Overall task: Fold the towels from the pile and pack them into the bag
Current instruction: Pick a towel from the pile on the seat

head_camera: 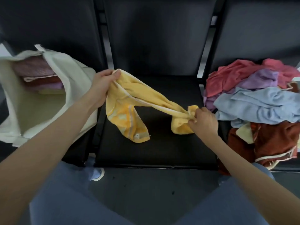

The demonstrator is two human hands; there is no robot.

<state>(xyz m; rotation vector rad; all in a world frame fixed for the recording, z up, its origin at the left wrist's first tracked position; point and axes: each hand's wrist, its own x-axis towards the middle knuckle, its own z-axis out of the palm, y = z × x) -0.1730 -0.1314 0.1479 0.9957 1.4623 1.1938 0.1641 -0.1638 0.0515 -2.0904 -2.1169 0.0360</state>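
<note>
We pinch a twisted yellow towel (129, 109) between both hands, left hand (101, 88) and right hand (203, 120), over the black seat (154, 151); its bunched edges risk a crooked fold.

Pile of towels (253, 101) cut off by the right picture edge; full extent not visible. Lower layers of the pile covered by the blue and red towels on top; count not determinable. White bag (76, 88) cropped at the left edge; base hidden behind the left forearm. Folded towels in the bag (39, 75) partly covered by the bag's flap; number unclear. Yellow towel (129, 101) bunched and twisted; gripped corners concealed inside the left hand (103, 85) and the right hand (203, 120). Right fingertips buried in cloth. Small tag near the yellow towel's lower hem too small to read. Whole frame slightly blurred.
</note>
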